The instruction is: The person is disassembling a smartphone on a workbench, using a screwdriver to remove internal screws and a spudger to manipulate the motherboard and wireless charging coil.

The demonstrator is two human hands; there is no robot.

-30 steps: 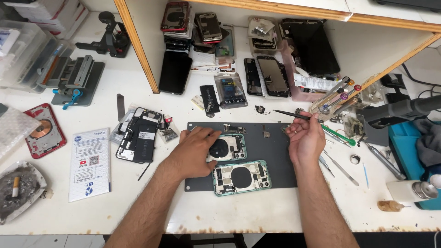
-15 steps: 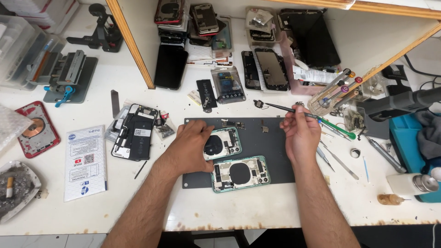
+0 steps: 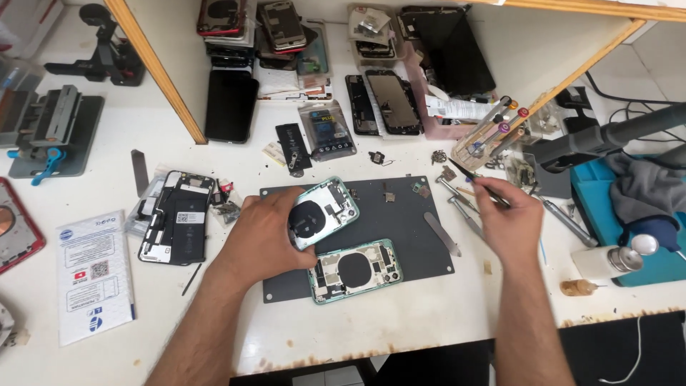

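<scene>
Centrally in the frame, the left hand (image 3: 266, 232) grips an opened green phone housing (image 3: 325, 211), tilted, its lower edge raised over the dark work mat (image 3: 421, 243). A second green housing (image 3: 356, 270) lies flat on the mat just below it. Right of centre, the right hand (image 3: 509, 218) pinches thin tweezers (image 3: 477, 183), tips pointing to the upper left. A metal spudger (image 3: 441, 233) lies on the mat between the hands.
</scene>
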